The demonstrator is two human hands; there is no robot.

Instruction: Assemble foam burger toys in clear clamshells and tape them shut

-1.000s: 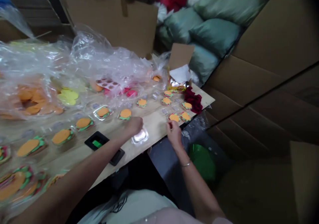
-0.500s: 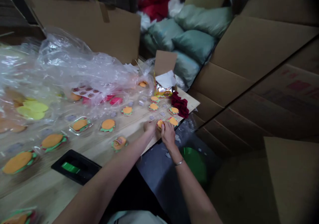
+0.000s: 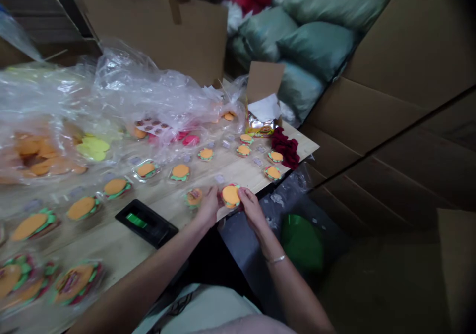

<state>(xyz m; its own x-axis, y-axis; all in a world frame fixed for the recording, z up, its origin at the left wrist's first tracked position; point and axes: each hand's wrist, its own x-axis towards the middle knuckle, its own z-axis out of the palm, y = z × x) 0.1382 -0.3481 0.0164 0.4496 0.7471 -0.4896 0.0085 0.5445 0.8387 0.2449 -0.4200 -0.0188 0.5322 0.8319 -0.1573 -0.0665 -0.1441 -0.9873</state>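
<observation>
Both my hands hold one small foam burger piece, orange on top with a green and red rim, at the near edge of the wooden table. My left hand pinches its left side and my right hand pinches its right side. A similar burger piece lies on the table just left of my left hand. More burger pieces lie in rows across the table, some in clear wrappers.
A black tray with a green thing inside sits near the table's front edge. Crumpled clear plastic bags with foam shapes cover the far left. A small open carton, dark red cloth, large cardboard boxes and a green bag stand at the right.
My hands lifted a burger piece from the far right of the table and brought it back to the near edge. The view has swung slightly to the left.
</observation>
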